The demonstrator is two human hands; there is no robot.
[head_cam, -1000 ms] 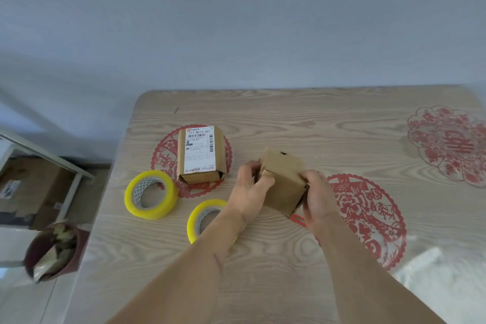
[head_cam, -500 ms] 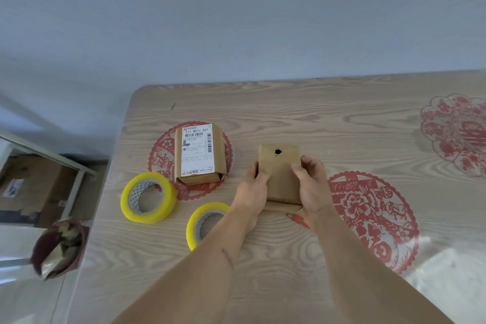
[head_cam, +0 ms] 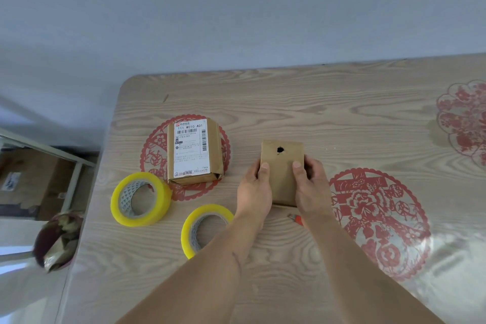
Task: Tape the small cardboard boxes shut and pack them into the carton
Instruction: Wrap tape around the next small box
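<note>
A small plain cardboard box [head_cam: 282,166] with a small dark hole near its far end lies flat in the middle of the table. My left hand [head_cam: 254,191] grips its left side with the thumb on top. My right hand [head_cam: 311,187] grips its right side the same way. A second small box [head_cam: 194,150] with a white shipping label lies to the left, apart from both hands. Two yellow tape rolls lie near the table's left front: one roll [head_cam: 140,198] further left, the other roll [head_cam: 203,229] partly behind my left forearm. No carton shows on the table.
The wooden table [head_cam: 315,102] carries red paper-cut decals. A small red-handled cutter [head_cam: 295,217] peeks out under my right wrist. Left of the table, on the floor, are a brown cardboard carton [head_cam: 29,181] behind a white frame and a dark bin [head_cam: 56,241].
The plain box was tilted up between my hands a second ago; it now lies flat on the table with the hole side up. Both hands still hold it.
</note>
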